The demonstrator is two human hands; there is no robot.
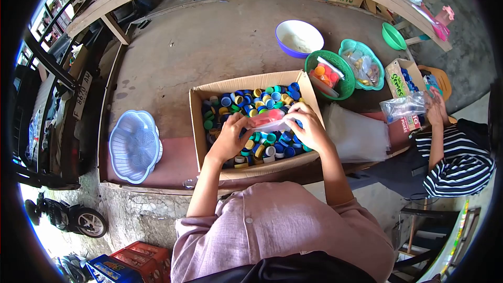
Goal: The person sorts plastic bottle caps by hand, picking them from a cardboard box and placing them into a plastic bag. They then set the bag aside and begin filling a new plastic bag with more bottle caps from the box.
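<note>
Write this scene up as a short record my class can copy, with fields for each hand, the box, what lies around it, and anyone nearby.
left hand: fingers pinch clear bag, red contents
right hand: fingers pinch its other end
box: open cardboard, under both hands
box contents: blue, green, yellow, white caps
left: pale blue basket
right: plastic sheets
beyond: white bowl, purple outside
nearby: co-worker's hand at clear plastic

diffuse daylight, glare at the left edge, strong fisheye bending, black corners.
</note>
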